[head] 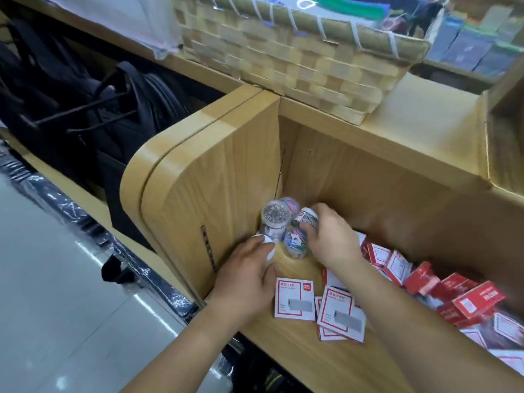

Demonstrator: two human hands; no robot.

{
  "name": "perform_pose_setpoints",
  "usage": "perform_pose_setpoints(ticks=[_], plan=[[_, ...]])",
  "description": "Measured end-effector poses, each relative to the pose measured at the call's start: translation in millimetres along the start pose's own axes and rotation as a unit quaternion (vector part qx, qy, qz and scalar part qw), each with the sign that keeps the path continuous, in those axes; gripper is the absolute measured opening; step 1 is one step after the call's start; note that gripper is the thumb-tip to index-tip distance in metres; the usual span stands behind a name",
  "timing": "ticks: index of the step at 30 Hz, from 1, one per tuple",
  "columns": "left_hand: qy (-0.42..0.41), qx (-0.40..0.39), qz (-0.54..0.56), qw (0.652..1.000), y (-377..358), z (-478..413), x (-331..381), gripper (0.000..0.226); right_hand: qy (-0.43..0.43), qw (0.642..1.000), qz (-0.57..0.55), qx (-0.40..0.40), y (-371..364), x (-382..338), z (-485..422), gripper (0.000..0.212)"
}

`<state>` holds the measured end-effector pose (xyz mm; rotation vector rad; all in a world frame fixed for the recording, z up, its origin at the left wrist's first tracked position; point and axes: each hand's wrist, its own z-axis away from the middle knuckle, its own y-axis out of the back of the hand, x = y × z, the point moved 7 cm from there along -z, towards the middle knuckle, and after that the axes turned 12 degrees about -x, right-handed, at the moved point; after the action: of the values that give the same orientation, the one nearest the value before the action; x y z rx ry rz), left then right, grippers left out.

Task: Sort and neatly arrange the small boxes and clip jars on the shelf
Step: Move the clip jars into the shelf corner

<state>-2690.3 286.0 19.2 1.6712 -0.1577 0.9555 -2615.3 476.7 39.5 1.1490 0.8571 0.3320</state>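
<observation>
Jar-grouping step: right hand [331, 239] gripped tilted clip jar [306, 217] in left corner of shelf [297, 358]; left hand [243, 279] seemingly held white-lidded jar [265, 242]. Next - stand both upright; small boxes [425, 282] lay jumbled rightward.

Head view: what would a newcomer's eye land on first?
Both hands meet at the clip jars clustered in the back left corner of the shelf: the left hand grips a white-capped jar, the right hand a tilted jar. To their right, red and white boxes lie in a jumbled heap.
</observation>
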Motion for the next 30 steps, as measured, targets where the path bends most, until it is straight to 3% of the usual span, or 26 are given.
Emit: perform_pose_setpoints(ticks=[3, 8, 13, 18, 24, 30], plan=[[-0.004, 0.007, 0.025, 1.000, 0, 2, -3, 0.040, 0.073, 0.993, -0.087, 0.018, 4, -6, 20, 0.031], [-0.026, 0.005, 0.001, 1.000, -4, 7, -4, 0.042, 0.177, 0.983, -0.022, 0.053, -12, -18, 53, 0.032], [-0.027, -0.012, 0.007, 1.000, -3, 8, -5, 0.045, 0.150, 0.985, 0.032, 0.085, -13, -11, 49, 0.041], [-0.050, -0.001, -0.001, 0.999, 1, 13, 6, 0.026, 0.111, 0.990, 0.049, 0.067, 1, -8, 36, 0.054], [-0.080, 0.000, 0.025, 0.996, -8, 40, 34, 0.029, 0.113, 0.985, -0.114, 0.061, 23, 24, 102, 0.021], [-0.111, -0.080, -0.009, 0.991, -52, 29, 62, 0.032, 0.052, 0.984, -0.153, 0.078, 25, 58, 166, 0.017]])
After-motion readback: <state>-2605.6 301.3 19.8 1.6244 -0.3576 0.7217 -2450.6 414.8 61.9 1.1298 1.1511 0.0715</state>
